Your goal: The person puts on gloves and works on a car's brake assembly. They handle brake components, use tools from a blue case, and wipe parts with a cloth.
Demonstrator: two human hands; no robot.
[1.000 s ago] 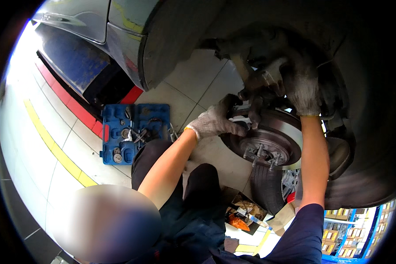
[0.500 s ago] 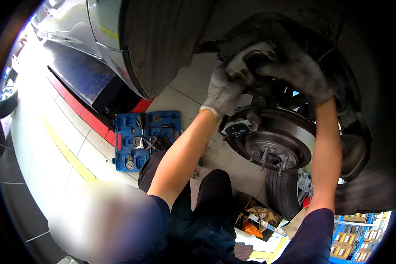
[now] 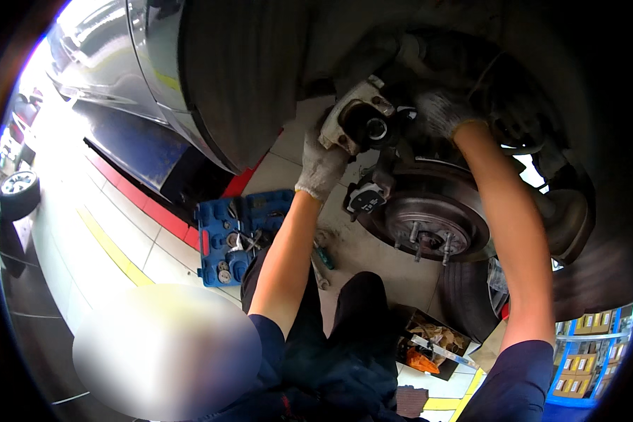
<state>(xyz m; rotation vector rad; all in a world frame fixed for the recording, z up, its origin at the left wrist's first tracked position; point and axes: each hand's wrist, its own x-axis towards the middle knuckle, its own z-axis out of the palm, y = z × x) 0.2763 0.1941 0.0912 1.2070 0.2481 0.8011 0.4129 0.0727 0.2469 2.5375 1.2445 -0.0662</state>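
My left hand (image 3: 322, 165), in a whitish knit glove, grips the outer side of a brake caliper (image 3: 344, 119). The caliper is tilted so that its round piston shows. My right hand (image 3: 443, 112), gloved too, is just right of the caliper in the dark wheel arch. Its fingers are lost in shadow, so I cannot tell what they hold. Below both hands is the brake disc (image 3: 443, 190), with wheel studs (image 3: 429, 243) standing out of its hub. A brake pad (image 3: 366, 200) with a dark, printed backing sits at the disc's left edge.
A blue tool case (image 3: 207, 235) lies open on the floor, with a spanner (image 3: 321, 278) nearby. Close to my legs are a box of parts (image 3: 429, 337) and a tyre (image 3: 468, 295). The car's body (image 3: 151, 63) overhangs at upper left. A blurred patch covers the lower left.
My left hand has moved left and slightly down with the caliper, which has turned to show its piston. My right hand has shifted left, deeper into shadow. The whole view has also shifted a little.
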